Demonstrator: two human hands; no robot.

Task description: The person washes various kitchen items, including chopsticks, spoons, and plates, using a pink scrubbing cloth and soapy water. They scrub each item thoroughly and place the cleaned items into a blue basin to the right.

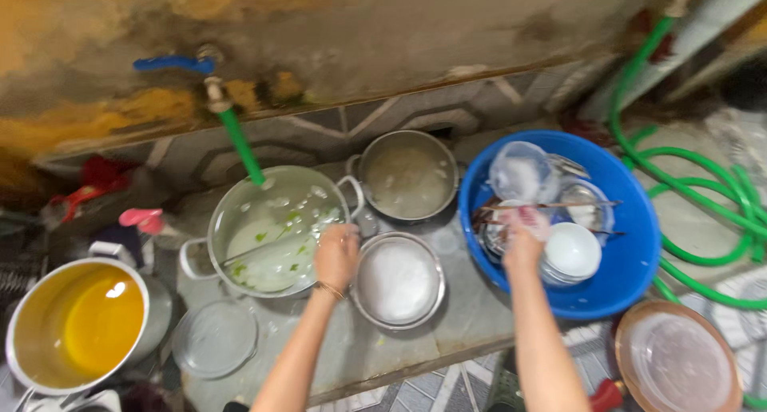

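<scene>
Nearest the camera, two bare forearms reach up across a wet grey stone bench [447,332]. Left hand [337,256] sits curled at the rim of a large steel pot of cloudy water with green scraps [276,230]; fingers bunched together, whether pinching anything cannot tell. Just right of those fingers, a shallow round steel bowl [397,281] with pale foamy contents. Right hand [523,242] is inside a round blue plastic basin [631,260], fingers closed on a small pinkish item too blurred to identify. A stack of white ceramic bowls [572,252] lies touching its right side. Beyond the fingers, thin wooden chopsticks [559,206], then a clear plastic container [521,172]. Farther back, a green hose spout [241,147] drops into the large pot.
</scene>
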